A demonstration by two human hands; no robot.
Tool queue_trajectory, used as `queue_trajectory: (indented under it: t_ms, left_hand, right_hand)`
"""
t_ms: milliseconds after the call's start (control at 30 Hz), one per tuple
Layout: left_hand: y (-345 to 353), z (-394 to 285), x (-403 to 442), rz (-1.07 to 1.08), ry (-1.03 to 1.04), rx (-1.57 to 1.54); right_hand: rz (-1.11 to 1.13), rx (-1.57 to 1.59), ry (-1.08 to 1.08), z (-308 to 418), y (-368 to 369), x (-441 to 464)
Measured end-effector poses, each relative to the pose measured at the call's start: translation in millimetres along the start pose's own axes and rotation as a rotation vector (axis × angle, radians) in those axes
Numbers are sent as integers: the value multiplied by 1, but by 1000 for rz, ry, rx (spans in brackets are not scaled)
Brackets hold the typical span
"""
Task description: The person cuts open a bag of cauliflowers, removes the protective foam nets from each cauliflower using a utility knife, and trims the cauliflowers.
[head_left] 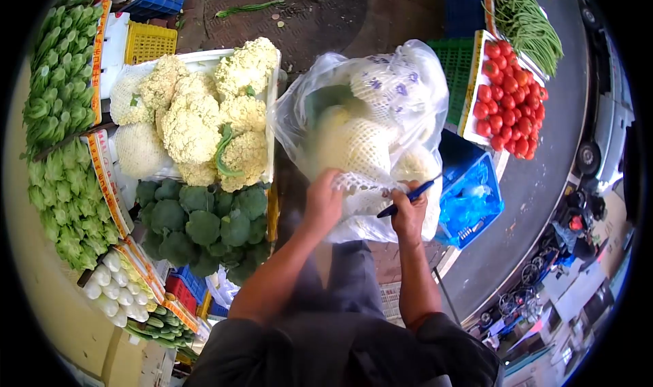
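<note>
My left hand (324,200) is closed on the left end of a white foam net (364,183), which is stretched between both hands. My right hand (409,213) pinches the net's other end and also holds a dark blue pen (416,194) slanting across its fingers. Beyond them, a large clear plastic bag (425,81) holds several net-wrapped round vegetables (360,145). To the left, several cauliflowers (194,125) fill a white box (273,81). Dark green broccoli (204,227) lies in front of that box.
Red tomatoes (507,105) and long green beans (520,23) stand at the right, near a blue crate (486,217). Leafy greens (64,67) and white radishes (115,288) line the left. A road (537,203) with a parked vehicle (609,115) lies further right.
</note>
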State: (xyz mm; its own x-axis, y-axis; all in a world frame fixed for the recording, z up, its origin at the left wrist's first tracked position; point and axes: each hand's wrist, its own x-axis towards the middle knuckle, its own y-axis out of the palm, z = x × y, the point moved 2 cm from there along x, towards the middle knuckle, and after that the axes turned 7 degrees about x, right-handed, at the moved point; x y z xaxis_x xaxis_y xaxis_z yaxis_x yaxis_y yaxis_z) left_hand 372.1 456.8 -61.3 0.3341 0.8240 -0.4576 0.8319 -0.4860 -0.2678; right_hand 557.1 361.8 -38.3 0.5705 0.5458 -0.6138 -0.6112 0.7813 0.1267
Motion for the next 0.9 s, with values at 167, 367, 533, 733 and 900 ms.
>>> queue_trajectory:
  t_ms: [167, 367, 533, 733, 900]
  left_hand:
    - [30, 45, -19, 83, -113, 138]
    - [48, 2, -39, 267, -66, 168]
    - [73, -22, -55, 292, 88, 256]
    - [70, -52, -69, 337, 205, 287]
    - [55, -25, -81, 387, 178, 182]
  right_hand:
    - [-96, -270, 36, -40, -70, 0]
    - [-139, -681, -174, -25, -105, -22]
    - [382, -694, -217, 15, -77, -52]
    - [486, -583, -365, -30, -85, -10]
    - [301, -562, -236, -11, -95, -48]
